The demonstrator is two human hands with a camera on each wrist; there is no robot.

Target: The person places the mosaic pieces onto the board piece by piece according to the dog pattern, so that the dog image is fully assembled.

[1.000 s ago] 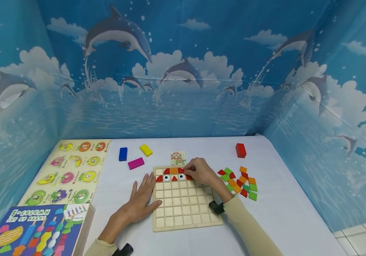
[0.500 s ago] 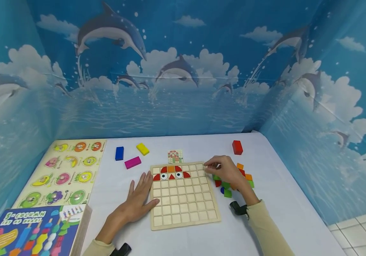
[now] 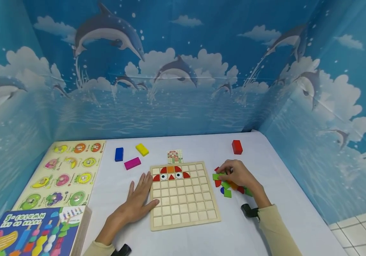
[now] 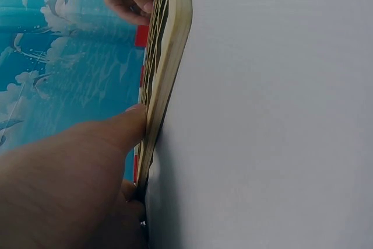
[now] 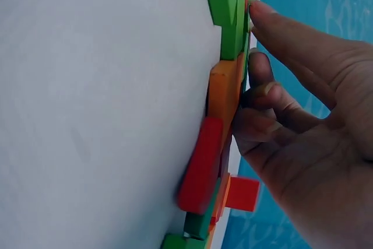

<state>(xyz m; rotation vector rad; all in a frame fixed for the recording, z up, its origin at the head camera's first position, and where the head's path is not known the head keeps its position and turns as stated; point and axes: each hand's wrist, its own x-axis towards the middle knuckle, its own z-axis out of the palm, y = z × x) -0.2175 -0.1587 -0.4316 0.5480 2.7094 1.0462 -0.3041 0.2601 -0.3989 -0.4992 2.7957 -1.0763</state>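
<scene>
Now the flat left hand should press on the square wooden grid board so it stays put, while the right hand, fingers bent over the pile of little coloured wooden tiles beside the board and holding nothing I can see, pinches just one.

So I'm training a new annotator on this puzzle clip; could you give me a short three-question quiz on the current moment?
1. True or false: the left hand lies flat on the table beside the wooden grid board.
2. What is the right hand over? A) the pile of coloured tiles B) the red block C) the blue block
3. Fill in: the tiles already in the board sit in its ___ rows.

Key: 1 true; 2 A; 3 top (far) rows.
</scene>
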